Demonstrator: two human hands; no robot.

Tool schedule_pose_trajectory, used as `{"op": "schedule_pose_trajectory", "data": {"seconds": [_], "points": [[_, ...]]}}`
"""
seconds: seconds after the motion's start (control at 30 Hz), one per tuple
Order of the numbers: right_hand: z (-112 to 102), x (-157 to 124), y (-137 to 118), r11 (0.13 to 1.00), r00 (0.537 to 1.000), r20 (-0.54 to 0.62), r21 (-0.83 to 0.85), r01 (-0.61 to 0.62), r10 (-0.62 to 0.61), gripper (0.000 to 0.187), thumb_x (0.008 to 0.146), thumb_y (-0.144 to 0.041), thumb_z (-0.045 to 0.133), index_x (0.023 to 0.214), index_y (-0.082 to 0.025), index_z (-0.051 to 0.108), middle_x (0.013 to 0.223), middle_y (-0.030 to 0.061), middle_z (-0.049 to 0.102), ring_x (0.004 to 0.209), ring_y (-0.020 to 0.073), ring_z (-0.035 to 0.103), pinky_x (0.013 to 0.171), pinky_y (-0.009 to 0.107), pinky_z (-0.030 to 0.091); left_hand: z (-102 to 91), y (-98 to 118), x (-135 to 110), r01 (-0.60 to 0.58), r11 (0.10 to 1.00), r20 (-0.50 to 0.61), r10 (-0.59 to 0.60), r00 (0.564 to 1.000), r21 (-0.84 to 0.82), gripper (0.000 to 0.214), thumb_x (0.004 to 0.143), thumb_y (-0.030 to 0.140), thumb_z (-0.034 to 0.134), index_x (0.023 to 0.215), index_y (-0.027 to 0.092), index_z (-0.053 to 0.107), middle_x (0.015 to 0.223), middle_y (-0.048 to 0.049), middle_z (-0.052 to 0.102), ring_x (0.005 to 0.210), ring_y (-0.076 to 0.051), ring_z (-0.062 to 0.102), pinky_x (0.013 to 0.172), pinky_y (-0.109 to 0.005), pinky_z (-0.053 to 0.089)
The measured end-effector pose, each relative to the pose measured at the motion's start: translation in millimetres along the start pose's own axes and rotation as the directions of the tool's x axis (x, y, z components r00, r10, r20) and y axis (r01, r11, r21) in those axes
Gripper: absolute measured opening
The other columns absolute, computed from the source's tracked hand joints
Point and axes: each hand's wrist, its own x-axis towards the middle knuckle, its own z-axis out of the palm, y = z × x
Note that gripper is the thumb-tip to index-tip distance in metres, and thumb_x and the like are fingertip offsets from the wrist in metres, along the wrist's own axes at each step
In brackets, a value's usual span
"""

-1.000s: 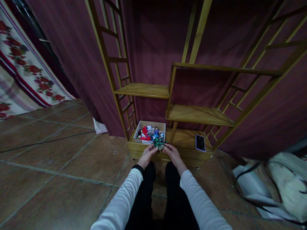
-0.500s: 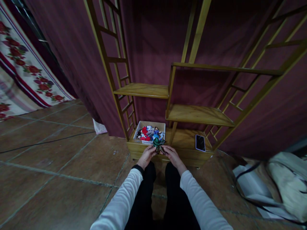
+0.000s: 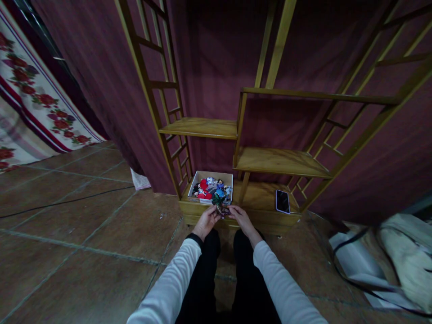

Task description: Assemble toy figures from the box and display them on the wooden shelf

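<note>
Between my hands, just in front of the box, is a small figurine (image 3: pixel 220 208) with a green top and a dark brownish lower part; its details are too small to make out. My left hand (image 3: pixel 207 221) pinches it from the left side, fingers closed. On the other side my right hand (image 3: pixel 241 219) grips its edge between thumb and fingertips. Right behind them, an open cardboard box (image 3: pixel 216 174) stands on the lowest shelf, filled with several small colourful figurines (image 3: pixel 211 185) in red, blue, white and black.
A wooden shelf unit (image 3: pixel 199 127) rises ahead, with a phone (image 3: pixel 282 201) lying on its low board at right. Behind hangs a maroon curtain (image 3: pixel 209 67). A pale bag (image 3: pixel 403 256) with a dark strap rests on the tiled floor at right; a black cable (image 3: pixel 67 201) crosses at left.
The figurine has been turned and tilted slightly to the left between my fingers. My right hand has shifted a little to the right; the box and phone stay put.
</note>
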Motion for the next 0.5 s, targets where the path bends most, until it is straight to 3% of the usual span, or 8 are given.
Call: {"op": "schedule_pose_trajectory", "data": {"seconds": [0.1,0.2,0.33,0.5], "points": [[6,-1,0,0.998,0.994,0.096,-0.005,-0.058,0.058,0.045,0.062,-0.047,0.068,0.098,-0.019,0.066,0.087,0.0050,0.068,0.075,0.0186,0.064,0.070,0.034,0.052,0.5,-3,0,-0.007,1.000,-0.001,0.007,1.000,-0.015,0.010,0.075,0.016,0.059,0.084,0.013,0.063,0.079,-0.0048,0.067,0.069,-0.012,0.061,0.068,-0.024,0.047],[8,1,4,0.998,0.993,0.105,-0.021,-0.059,0.061,0.045,0.060,-0.045,0.069,0.096,-0.019,0.066,0.082,0.0041,0.069,0.070,0.0185,0.064,0.068,0.035,0.053,-0.1,-5,1,-0.014,1.000,-0.018,0.013,1.000,-0.017,0.007,0.073,0.016,0.062,0.080,0.013,0.063,0.075,-0.0032,0.066,0.066,-0.010,0.060,0.065,-0.022,0.046],[4,5,10,0.994,1.000,-0.016,-0.111,0.013,-0.015,0.040,0.065,-0.043,0.064,0.097,-0.020,0.066,0.086,0.0037,0.069,0.074,0.0193,0.065,0.070,0.034,0.053,-1.4,-2,1,-0.006,1.000,-0.028,0.006,1.000,0.004,0.014,0.074,0.021,0.063,0.086,0.015,0.064,0.083,-0.0045,0.066,0.075,-0.012,0.061,0.072,-0.025,0.046],[-1,3,7,0.913,0.970,-0.171,-0.398,0.092,-0.173,0.033,0.068,-0.036,0.061,0.098,-0.023,0.066,0.094,0.0042,0.069,0.085,0.0209,0.064,0.082,0.035,0.049,0.1,2,-3,-0.012,0.996,0.015,0.011,1.000,0.094,0.027,0.073,0.027,0.065,0.097,0.016,0.064,0.092,-0.0066,0.066,0.078,-0.013,0.060,0.072,-0.026,0.047]]}}
